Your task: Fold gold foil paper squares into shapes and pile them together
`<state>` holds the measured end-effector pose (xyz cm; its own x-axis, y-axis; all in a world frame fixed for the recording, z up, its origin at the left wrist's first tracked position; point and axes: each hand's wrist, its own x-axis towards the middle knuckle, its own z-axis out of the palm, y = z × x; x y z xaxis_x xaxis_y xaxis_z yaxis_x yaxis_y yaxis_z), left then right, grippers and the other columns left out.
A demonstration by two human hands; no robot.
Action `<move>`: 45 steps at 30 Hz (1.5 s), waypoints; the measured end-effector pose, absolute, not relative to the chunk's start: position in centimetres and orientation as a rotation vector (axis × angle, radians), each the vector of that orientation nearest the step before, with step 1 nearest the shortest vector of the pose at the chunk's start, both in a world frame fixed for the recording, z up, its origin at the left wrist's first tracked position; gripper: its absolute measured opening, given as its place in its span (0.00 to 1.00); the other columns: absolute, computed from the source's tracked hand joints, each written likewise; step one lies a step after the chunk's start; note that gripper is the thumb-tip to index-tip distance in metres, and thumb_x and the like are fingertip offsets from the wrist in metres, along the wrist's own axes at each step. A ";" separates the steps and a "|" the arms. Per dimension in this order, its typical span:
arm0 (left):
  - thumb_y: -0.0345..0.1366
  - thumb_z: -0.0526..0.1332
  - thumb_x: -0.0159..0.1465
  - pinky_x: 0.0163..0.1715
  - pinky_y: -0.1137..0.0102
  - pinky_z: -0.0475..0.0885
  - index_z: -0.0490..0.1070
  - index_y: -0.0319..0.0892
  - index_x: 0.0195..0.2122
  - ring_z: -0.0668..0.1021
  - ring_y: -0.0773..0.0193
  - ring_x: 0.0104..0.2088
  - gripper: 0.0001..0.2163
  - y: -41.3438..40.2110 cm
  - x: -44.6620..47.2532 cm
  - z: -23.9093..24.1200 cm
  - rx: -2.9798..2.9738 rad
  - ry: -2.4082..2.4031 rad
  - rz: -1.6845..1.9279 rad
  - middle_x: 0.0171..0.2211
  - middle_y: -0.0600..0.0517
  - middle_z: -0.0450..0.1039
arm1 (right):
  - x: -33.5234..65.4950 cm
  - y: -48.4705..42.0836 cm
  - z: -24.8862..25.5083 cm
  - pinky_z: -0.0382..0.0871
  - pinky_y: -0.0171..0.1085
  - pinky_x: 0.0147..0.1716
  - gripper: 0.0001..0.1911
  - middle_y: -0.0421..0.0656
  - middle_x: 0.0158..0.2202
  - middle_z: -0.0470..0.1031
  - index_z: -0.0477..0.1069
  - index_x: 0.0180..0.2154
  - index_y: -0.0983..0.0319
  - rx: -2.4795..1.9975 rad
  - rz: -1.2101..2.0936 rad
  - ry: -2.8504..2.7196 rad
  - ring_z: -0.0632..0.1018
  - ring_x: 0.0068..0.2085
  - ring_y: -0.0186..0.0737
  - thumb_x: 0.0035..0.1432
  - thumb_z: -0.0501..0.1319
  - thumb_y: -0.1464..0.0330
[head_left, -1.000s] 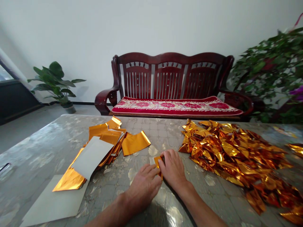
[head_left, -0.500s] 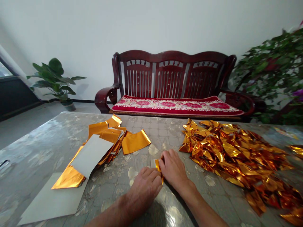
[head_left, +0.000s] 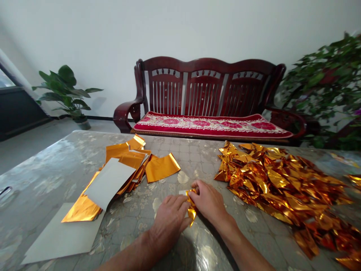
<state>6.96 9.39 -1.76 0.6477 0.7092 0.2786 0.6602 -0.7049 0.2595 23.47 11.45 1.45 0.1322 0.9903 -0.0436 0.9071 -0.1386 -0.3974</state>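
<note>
Far left, on the floor: a potted plant [head_left: 66, 88]. Near left on the table [head_left: 42, 169], a grey sheet [head_left: 62, 237]. Just beyond it, a fanned stack of flat foil sheets [head_left: 126, 162], gold, with one grey back turned up.

Near middle: left hand [head_left: 169, 222] palm down, fingers curled and pinching the near end of a small foil piece [head_left: 191, 210]. Touching it, right hand [head_left: 207, 201], thumb and fingertips closed on the far end of the same piece. Foil piece crumpled, part-folded, low over the table between both hands.

By judgement, mid-fold on a single sheet. Calls next for a tight, even squeeze along the crease, gentle enough not to tear thin foil.

Far behind, a wooden bench [head_left: 208, 94]. Right of the hands, a wide heap of folded foil pieces [head_left: 282, 184]. Far right, a leafy bush [head_left: 324, 86].
</note>
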 end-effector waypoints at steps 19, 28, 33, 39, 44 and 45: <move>0.43 0.68 0.60 0.48 0.57 0.69 0.71 0.45 0.49 0.73 0.52 0.52 0.18 9.1 7.1 -1.2 2.781 1.322 0.391 0.57 0.49 0.70 | 23.6 10.2 -0.9 0.62 0.37 0.41 0.07 0.40 0.33 0.74 0.75 0.33 0.57 -1.700 0.248 -1.951 0.72 0.40 0.41 0.58 0.61 0.75; 0.41 0.69 0.59 0.47 0.58 0.71 0.73 0.45 0.47 0.73 0.52 0.50 0.16 9.3 7.2 -2.0 2.797 1.328 0.447 0.56 0.49 0.71 | 23.8 9.8 -1.3 0.61 0.37 0.39 0.05 0.42 0.32 0.71 0.76 0.35 0.58 -1.542 0.063 -2.059 0.69 0.39 0.42 0.59 0.63 0.74; 0.39 0.69 0.59 0.47 0.58 0.72 0.73 0.45 0.48 0.74 0.53 0.49 0.17 9.2 7.3 -1.8 2.787 1.349 0.464 0.54 0.48 0.72 | 23.7 9.6 -1.2 0.60 0.37 0.38 0.05 0.41 0.32 0.71 0.76 0.34 0.58 -1.493 0.011 -2.105 0.68 0.38 0.42 0.61 0.63 0.73; 0.39 0.70 0.58 0.48 0.58 0.72 0.72 0.46 0.49 0.74 0.53 0.49 0.18 9.2 7.3 -1.7 2.777 1.346 0.485 0.54 0.48 0.72 | 23.7 9.6 -1.3 0.59 0.37 0.38 0.04 0.41 0.31 0.71 0.76 0.34 0.58 -1.465 -0.040 -2.118 0.68 0.37 0.41 0.61 0.64 0.73; 0.40 0.69 0.58 0.48 0.58 0.71 0.72 0.46 0.49 0.73 0.52 0.50 0.18 9.2 7.1 -1.6 2.776 1.348 0.437 0.54 0.48 0.72 | 23.5 9.6 -1.5 0.58 0.38 0.37 0.04 0.41 0.31 0.71 0.76 0.33 0.59 -1.455 -0.102 -2.132 0.68 0.36 0.41 0.61 0.64 0.73; 0.40 0.69 0.59 0.48 0.57 0.71 0.71 0.46 0.49 0.73 0.52 0.50 0.18 9.2 7.1 -1.5 2.780 1.344 0.419 0.55 0.48 0.71 | 23.5 9.6 -1.5 0.58 0.38 0.37 0.05 0.41 0.31 0.71 0.76 0.33 0.59 -1.459 -0.115 -2.132 0.68 0.36 0.41 0.61 0.63 0.73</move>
<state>7.08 9.20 -1.53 0.5918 0.7730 0.2286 0.7661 -0.6275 0.1387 23.46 9.63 -1.47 -0.2606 0.8368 0.4815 0.8838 0.4075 -0.2299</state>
